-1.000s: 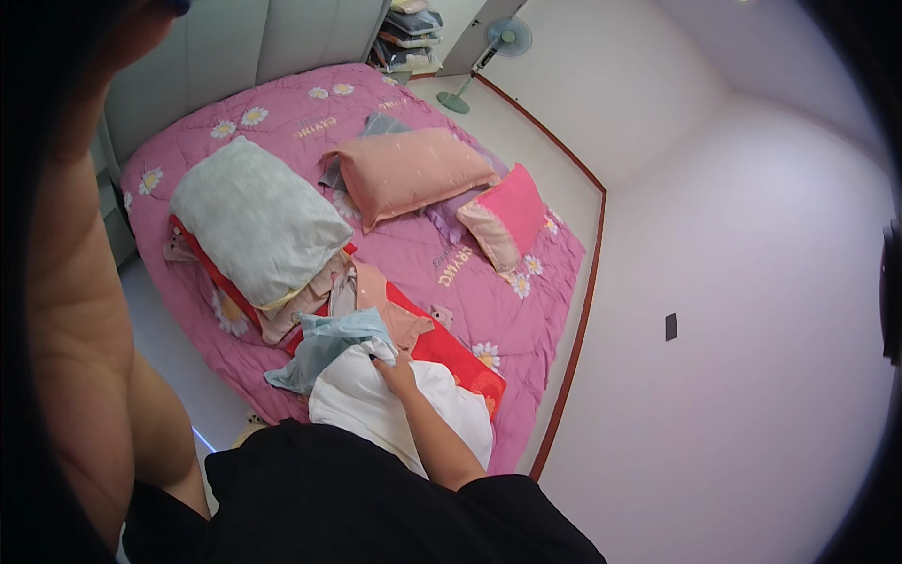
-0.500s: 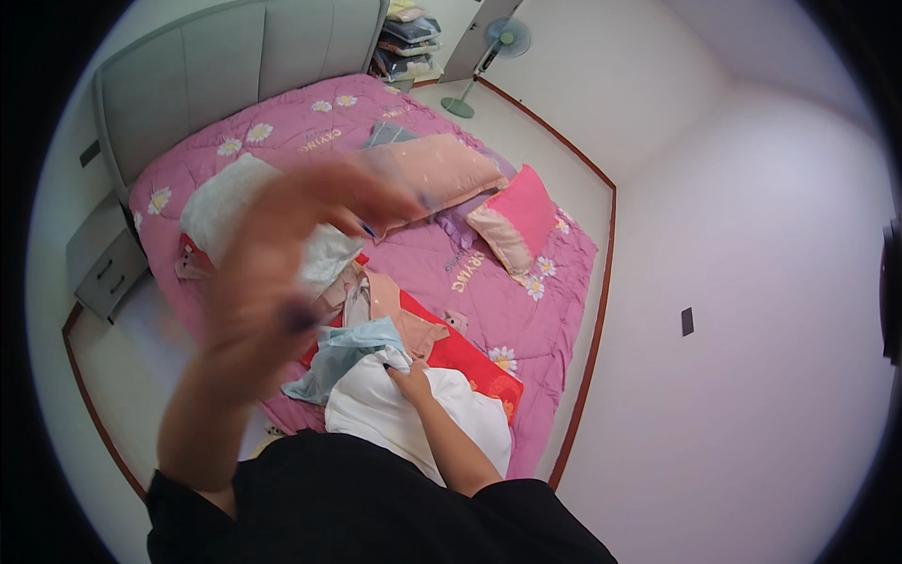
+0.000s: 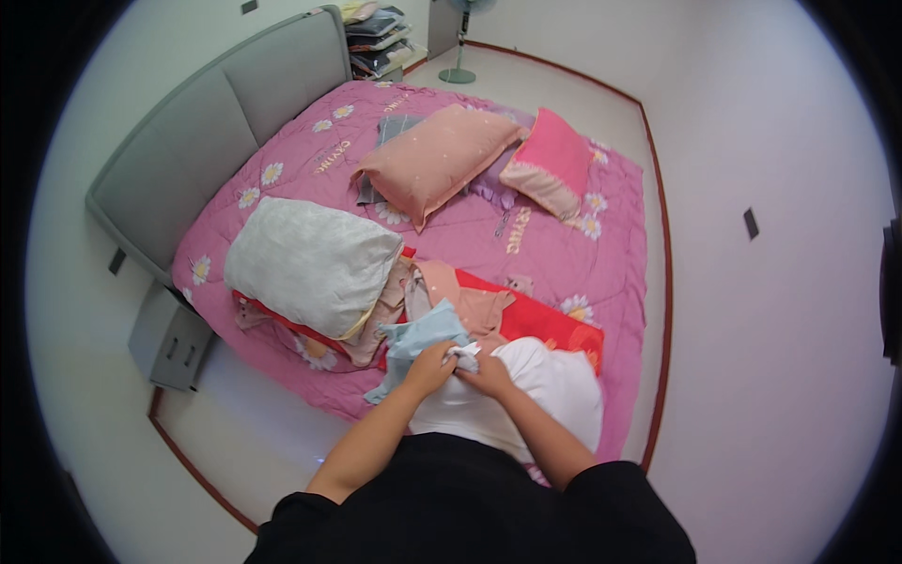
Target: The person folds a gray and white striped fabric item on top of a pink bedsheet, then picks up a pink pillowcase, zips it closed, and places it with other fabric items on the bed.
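Both my hands meet at the near edge of the bed, over a plump white pillow. My left hand is closed on a bunched piece of white cloth, with its fingers beside a light blue pillowcase. Right against it, my right hand pinches the same white cloth from the other side. Whether this cloth is the pillow's own corner is hidden by my fingers. Peach cloth and a red cloth lie just beyond my hands.
A grey-white pillow rests on folded cloths to the left. Farther back lie a peach pillow and a pink one on the daisy-patterned quilt. A grey nightstand stands left; a fan is at the back.
My left hand, raised and blurred before, has come down to meet my right hand at the white cloth. My view has also shifted, showing the left pillow whole.
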A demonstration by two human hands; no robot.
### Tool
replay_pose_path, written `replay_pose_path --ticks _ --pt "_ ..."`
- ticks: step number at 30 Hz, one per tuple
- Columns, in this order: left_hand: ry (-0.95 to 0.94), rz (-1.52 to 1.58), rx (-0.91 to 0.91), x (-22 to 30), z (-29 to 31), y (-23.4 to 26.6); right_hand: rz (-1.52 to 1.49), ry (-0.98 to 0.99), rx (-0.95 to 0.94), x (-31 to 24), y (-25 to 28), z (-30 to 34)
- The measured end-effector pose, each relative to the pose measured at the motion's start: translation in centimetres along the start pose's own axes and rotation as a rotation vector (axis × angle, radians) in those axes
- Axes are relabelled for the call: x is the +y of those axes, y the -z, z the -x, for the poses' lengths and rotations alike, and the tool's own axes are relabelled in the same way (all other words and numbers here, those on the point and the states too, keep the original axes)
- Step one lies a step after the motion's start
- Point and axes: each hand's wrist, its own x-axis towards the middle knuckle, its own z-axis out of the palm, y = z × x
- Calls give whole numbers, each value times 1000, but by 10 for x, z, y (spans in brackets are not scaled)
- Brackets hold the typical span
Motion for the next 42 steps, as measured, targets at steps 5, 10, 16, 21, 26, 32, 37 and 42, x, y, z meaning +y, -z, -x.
replay_pose_path --ticks 5,10,16,21,26,32,37,42 --pt "141 282 157 -30 -1 2 124 81 19 -4 -3 -1" --pt "-144 35 176 -55 0 10 161 267 -107 -18 0 0" --pt "-172 -110 -287 -33 -5 20 244 382 -183 -10 -7 6" --pt "-186 -446 -145 -29 -16 22 313 444 -196 -13 -4 5" --pt "-90 -550 -253 -28 -20 18 217 405 -143 -10 1 6" --pt "13 -463 112 -37 -6 28 83 290 -65 -2 1 1" --pt "59 -330 344 -41 -8 52 22 219 -16 -1 -5 -7" --pt "182 -8 385 -39 -13 67 -25 152 14 3 -10 -13"
